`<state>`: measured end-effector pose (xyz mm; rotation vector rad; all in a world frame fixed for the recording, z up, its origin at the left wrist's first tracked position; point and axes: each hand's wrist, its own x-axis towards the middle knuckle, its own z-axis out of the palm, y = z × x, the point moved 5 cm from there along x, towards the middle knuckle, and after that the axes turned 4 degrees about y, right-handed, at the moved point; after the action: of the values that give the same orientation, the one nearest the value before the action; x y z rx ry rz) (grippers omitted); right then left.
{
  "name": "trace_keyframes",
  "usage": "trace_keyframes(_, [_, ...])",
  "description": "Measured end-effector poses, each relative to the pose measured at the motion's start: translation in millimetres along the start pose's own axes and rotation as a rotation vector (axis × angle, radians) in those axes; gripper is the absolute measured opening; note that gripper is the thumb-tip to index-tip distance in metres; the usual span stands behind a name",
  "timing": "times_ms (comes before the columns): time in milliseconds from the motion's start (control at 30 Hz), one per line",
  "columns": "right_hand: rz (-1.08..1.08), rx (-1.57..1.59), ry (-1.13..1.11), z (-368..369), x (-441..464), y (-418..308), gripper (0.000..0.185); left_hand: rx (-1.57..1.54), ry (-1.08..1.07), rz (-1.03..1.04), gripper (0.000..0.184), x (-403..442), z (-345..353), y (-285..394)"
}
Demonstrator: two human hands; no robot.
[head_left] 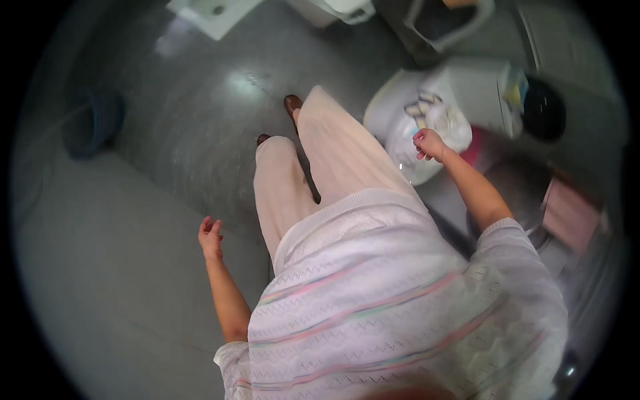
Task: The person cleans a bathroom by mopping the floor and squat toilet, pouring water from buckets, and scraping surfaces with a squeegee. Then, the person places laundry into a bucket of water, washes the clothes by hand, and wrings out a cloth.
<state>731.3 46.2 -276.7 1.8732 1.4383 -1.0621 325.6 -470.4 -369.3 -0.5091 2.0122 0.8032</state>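
My left hand [211, 237] hangs over the floor at my left side, its fingers loosely bent and apart, with nothing in them. On the other side my right hand [430, 145] is closed, fingertips drawn together; whether a small thing is pinched there I cannot make out. Just beyond it is a white plastic bag [455, 124], blurred, lying over a round white surface [387, 110]. Several small pale pieces with dark edges [425, 105] lie close past my right fingertips, their kind too blurred to tell.
A pale box-like unit [477, 90] stands beyond the bag, with a black round object [545, 110] beside it. A pink box [570, 215] is at the right. A blue bucket-like container [97, 123] stands far left. A white basin-like object [217, 12] is ahead on the grey floor [193, 100].
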Motion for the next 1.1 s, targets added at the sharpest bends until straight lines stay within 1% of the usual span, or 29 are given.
trace_keyframes(33, [0.068, 0.025, 0.013, -1.1, -1.6, 32.1, 0.021, 0.039, -0.039, 0.014, 0.051, 7.3, 5.3, 5.7])
trace_keyframes(67, [0.1, 0.041, 0.042, 4.8, -20.3, 71.5, 0.022, 0.06, -0.065, 0.024, 0.051, -3.0, 0.1, -6.9])
trace_keyframes(133, [0.178, 0.08, 0.095, 3.3, -24.7, 129.1, 0.024, 0.168, -0.093, 0.025, 0.05, -1.3, 21.7, 3.8])
trace_keyframes(167, [0.231, 0.108, 0.1, 1.0, -22.4, 153.5, 0.026, 0.22, -0.103, 0.023, 0.05, -1.3, 33.2, 10.1])
trace_keyframes(267, [0.298, 0.306, 0.159, 3.3, -13.6, 217.8, 0.031, 0.343, -0.154, 0.089, 0.05, -3.0, 78.0, 22.1])
trace_keyframes(300, [0.312, 0.334, 0.146, 5.7, -21.6, 227.7, 0.04, 0.397, -0.199, 0.121, 0.05, -0.2, 87.0, 39.3])
trace_keyframes(367, [0.357, 0.467, 0.185, 4.4, -13.0, 252.2, 0.04, 0.48, -0.247, 0.184, 0.05, -10.7, 135.0, 53.3])
trace_keyframes(400, [0.381, 0.528, 0.207, 4.1, -13.4, 260.3, 0.04, 0.536, -0.314, 0.249, 0.049, -18.3, 158.0, 63.7])
trace_keyframes(433, [0.379, 0.555, 0.182, 4.4, -4.3, 273.7, 0.051, 0.588, -0.374, 0.314, 0.049, -26.7, 186.1, 71.2])
trace_keyframes(500, [0.358, 0.664, 0.172, 3.3, 17.1, 296.0, 0.057, 0.657, -0.51, 0.394, 0.058, -32.3, 246.4, 72.1])
trace_keyframes(567, [0.352, 0.753, 0.144, 3.2, 41.5, 307.7, 0.065, 0.634, -0.667, 0.626, 0.06, -78.5, 324.0, 97.3])
trace_keyframes(633, [0.367, 0.832, 0.119, 4.0, 60.5, 318.2, 0.075, 0.797, -0.639, 0.751, 0.061, -128.2, 403.5, 116.1])
trace_keyframes(667, [0.359, 0.906, 0.14, 7.2, 68.8, 325.1, 0.077, 0.875, -0.682, 0.943, 0.064, -161.4, 443.4, 126.0])
trace_keyframes(700, [0.348, 0.977, 0.165, 8.3, 80.7, 332.0, 0.078, 0.949, -0.711, 1.07, 0.065, -197.4, 486.3, 130.3])
trace_keyframes(733, [0.336, 1.042, 0.187, 4.6, 94.0, 337.2, 0.08, 0.994, -0.751, 1.241, 0.066, -225.7, 531.0, 128.7])
trace_keyframes(767, [0.341, 1.122, 0.187, 3.4, 107.4, 343.5, 0.079, 1.027, -0.792, 1.319, 0.069, -256.3, 572.8, 126.9])
trace_keyframes(800, [0.339, 1.203, 0.196, 4.9, 119.9, 350.5, 0.078, 0.974, -0.891, 1.377, 0.074, -289.0, 606.0, 128.2])
trace_keyframes(833, [0.34, 1.284, 0.203, 6.1, 134.4, 356.7, 0.077, 1.026, -0.846, 1.515, 0.08, -313.5, 640.2, 122.6])
trace_keyframes(867, [0.284, 1.363, 0.145, 6.3, 147.8, 356.5, 0.078, 1.076, -0.801, 1.651, 0.086, -332.5, 670.1, 116.5])
trace_keyframes(933, [0.182, 1.511, 0.026, 6.1, 165.5, 354.4, 0.079, 1.241, -0.689, 1.644, 0.094, -345.4, 721.0, 103.6])
trace_keyframes(967, [0.195, 1.543, 0.028, 7.2, 169.2, 351.5, 0.081, 1.319, -0.633, 1.635, 0.098, -344.7, 736.6, 100.9])
trace_keyframes(1067, [0.351, 1.732, 0.159, 11.1, 164.4, 355.5, 0.079, 1.605, -0.619, 1.35, 0.106, -321.0, 757.2, 93.6])
trace_keyframes(1100, [0.324, 1.67, 0.142, 14.5, 168.6, 359.2, 0.077, 1.575, -0.612, 1.334, 0.108, -319.3, 759.0, 95.5])
